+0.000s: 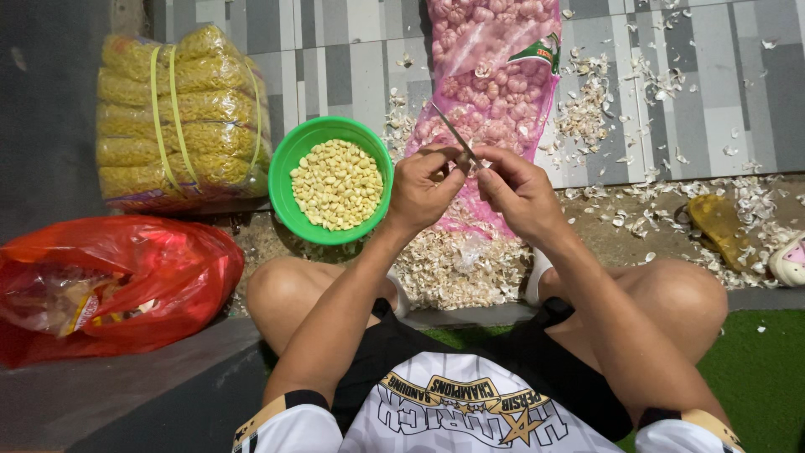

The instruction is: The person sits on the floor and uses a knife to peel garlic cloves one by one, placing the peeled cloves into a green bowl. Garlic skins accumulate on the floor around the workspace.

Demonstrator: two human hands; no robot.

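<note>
Operator body, head view: bare forearms, both hands uncovered, left hand and right hand without gloves, rings or watch. Upper garment: white short-sleeved jersey with black side panels, black and gold sleeve cuffs, gold star emblem and banner lettering across the chest. Knees bare.

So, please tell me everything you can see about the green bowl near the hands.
The green bowl is round and looks like smooth plastic, with a plain rim and no handle. It stands upright on the floor, open at the top, partly filled with a heap of pale yellow peeled garlic cloves. It sits just left of the left hand, which does not touch it. A clear bag of yellow pasta-like pieces lies at its left, seemingly against it, and a pink mesh sack lies to its right.
</note>
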